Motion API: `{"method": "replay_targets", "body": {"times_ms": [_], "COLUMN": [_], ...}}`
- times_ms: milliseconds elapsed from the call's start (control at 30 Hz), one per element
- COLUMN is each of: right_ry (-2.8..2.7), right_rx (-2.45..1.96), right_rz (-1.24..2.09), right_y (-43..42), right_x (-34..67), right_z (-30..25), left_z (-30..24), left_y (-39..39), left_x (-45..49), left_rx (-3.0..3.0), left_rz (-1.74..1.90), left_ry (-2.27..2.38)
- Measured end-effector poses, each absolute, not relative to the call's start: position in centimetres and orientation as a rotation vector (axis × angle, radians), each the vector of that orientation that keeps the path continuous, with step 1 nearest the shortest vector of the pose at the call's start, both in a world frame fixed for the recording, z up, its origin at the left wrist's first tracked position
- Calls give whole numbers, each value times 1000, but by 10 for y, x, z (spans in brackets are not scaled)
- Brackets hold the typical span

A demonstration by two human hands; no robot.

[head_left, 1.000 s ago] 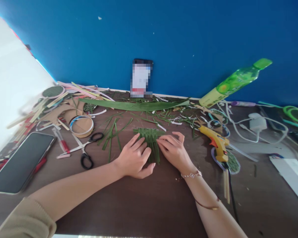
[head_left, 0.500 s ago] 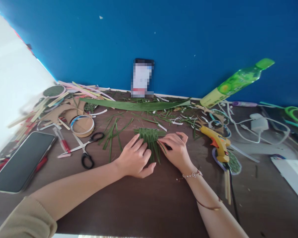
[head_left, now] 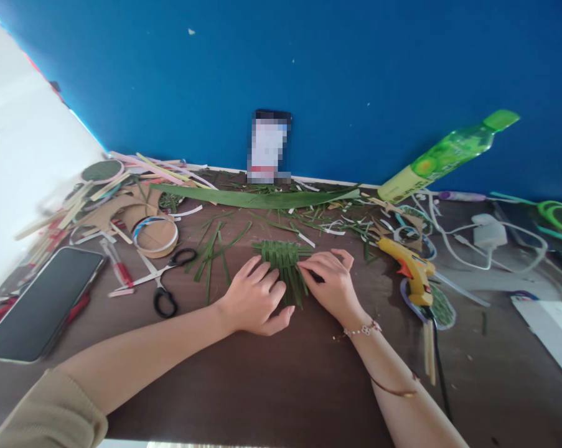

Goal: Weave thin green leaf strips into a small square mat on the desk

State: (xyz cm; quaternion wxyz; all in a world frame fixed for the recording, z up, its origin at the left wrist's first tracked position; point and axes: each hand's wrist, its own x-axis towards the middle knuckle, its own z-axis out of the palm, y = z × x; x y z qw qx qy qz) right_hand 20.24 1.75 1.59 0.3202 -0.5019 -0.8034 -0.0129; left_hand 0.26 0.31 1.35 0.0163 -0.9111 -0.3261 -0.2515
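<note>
The bare left hand (head_left: 257, 298), loosely spread, rests at eight o'clock on a rectangular green leaf-strip mat (head_left: 281, 254) on the brown worktop (head_left: 243, 386), the checked weave probably light, pliant and best held by its edges, loose ends (head_left: 290, 281) fanning toward six, while the bare right hand (head_left: 330, 277) nearly pinches at four o'clock, any grip too small to tell.

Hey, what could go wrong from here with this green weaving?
The woven green strips could loosen if the left hand lifts, since their near ends fan out loose. The open scissors lie near the left forearm, which might brush them. The right forearm might snag the glue gun cord beside it.
</note>
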Motion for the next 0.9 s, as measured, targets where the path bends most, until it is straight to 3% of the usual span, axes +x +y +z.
{"method": "replay_targets", "body": {"times_ms": [267, 400, 533, 700, 900], "right_ry": [-2175, -2194, -2197, -2202, -2230], "right_rx": [-1284, -1261, -1271, -1251, -1231], "right_rz": [-42, 42, 60, 79, 78], "right_y": [17, 16, 16, 16, 16], "right_x": [207, 211, 214, 215, 214], "right_z": [13, 13, 13, 11, 10], "left_z": [25, 26, 21, 31, 63], "left_y": [9, 17, 21, 26, 30], "left_x": [-3, -6, -6, -10, -16], "left_rx": [-2820, -2702, -2679, -2818, -3022], "left_rz": [-1118, -1286, -1259, -1227, -754], "left_ry": [-984, -1367, -1509, -1210, -1115]}}
